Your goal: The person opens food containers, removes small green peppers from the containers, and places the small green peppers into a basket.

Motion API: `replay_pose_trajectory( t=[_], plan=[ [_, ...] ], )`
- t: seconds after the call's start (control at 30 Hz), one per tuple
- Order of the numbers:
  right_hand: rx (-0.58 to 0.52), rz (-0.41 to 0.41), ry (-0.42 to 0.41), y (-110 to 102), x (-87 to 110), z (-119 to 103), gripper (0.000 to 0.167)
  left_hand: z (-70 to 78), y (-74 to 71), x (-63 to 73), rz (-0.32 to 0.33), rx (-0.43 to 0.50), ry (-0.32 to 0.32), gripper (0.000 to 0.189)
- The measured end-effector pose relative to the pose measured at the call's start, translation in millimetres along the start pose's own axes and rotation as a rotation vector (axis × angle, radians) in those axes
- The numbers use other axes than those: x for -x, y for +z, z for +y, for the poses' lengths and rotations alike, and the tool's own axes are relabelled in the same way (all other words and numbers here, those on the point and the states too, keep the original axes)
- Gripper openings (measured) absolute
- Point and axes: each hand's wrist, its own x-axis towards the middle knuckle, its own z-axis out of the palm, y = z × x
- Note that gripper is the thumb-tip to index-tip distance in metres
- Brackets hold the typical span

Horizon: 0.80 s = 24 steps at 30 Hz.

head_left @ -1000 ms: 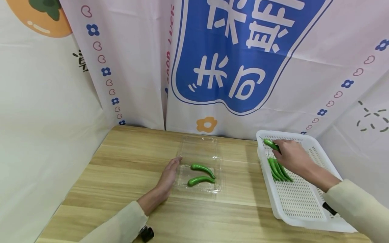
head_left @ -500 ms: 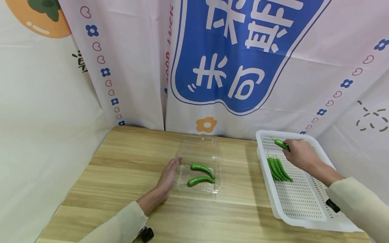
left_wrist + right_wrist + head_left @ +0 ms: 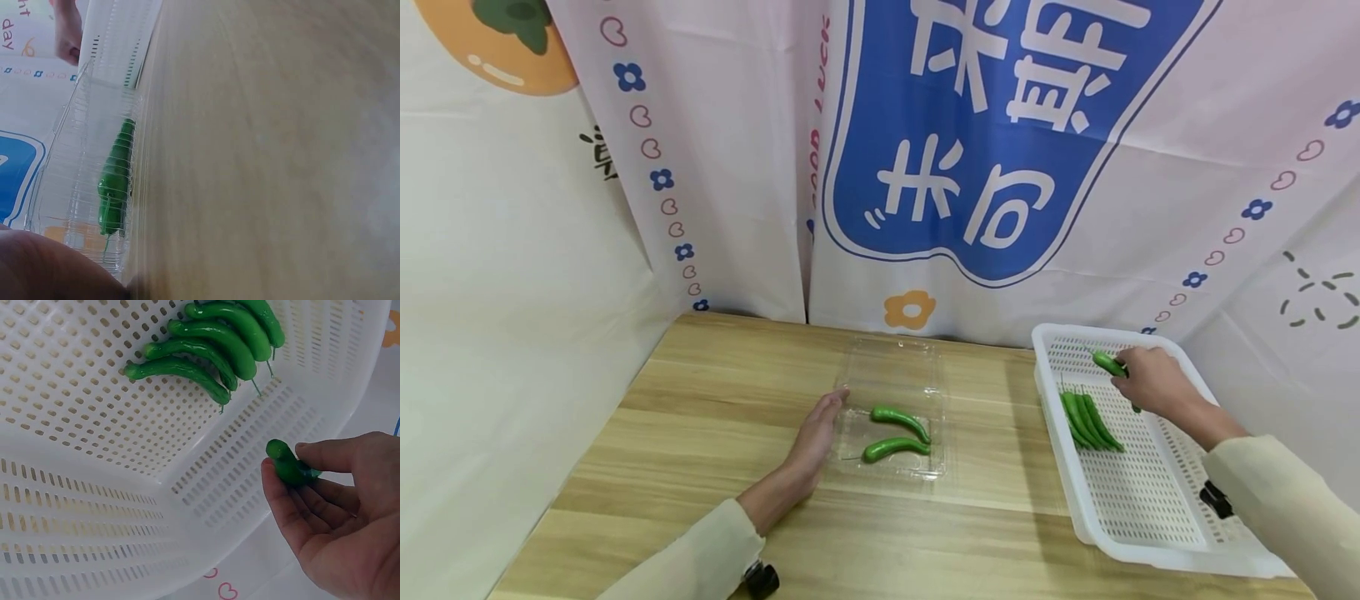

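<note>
My right hand [image 3: 1153, 385] pinches a green chili pepper [image 3: 1105, 362] above the back part of a white slotted plastic basket [image 3: 1150, 492]. In the right wrist view the thumb and fingers hold this chili pepper [image 3: 284, 462] in midair, apart from several others [image 3: 212, 344] lying side by side in the basket. My left hand [image 3: 811, 442] rests with fairly straight fingers along the left side of a clear plastic clamshell box [image 3: 891, 362], whose lid lies folded back. Two green chili peppers [image 3: 898, 448] lie in the box. Part of the left hand [image 3: 50, 269] shows in the left wrist view.
Box and basket stand on a wooden table [image 3: 700, 417], the basket at its right end. A printed cloth [image 3: 737, 167] hangs right behind the table's back edge, with white cloth walls at left and right. The basket's raised rim surrounds the loose peppers.
With the chili pepper in its fingers, my right hand has shifted right and slightly nearer within the basket, away from the row of peppers. The left hand and the box stay where they were.
</note>
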Motion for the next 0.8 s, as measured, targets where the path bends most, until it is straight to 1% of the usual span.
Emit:
replay_pose_trajectory(
  t=[0.2, 0.43, 0.67, 0.8],
  plan=[
    [0.021, -0.045, 0.020, 3, -1.7, 8, 0.014, 0.0, -0.1, -0.1, 0.000, 0.000, 0.001, 0.054],
    [-0.001, -0.125, 0.057, 11, -2.6, 13, 0.015, 0.4, 0.8, -1.9, 0.011, -0.006, 0.001, 0.054],
    [-0.006, -0.191, 0.068, 19, -4.8, 17, 0.021, -0.3, 0.8, -2.7, 0.027, -0.010, -0.004, 0.054],
    [-0.012, -0.229, 0.090, 23, -5.5, 19, 0.020, -0.6, 0.5, -2.7, 0.029, -0.014, -0.009, 0.054]
  ],
)
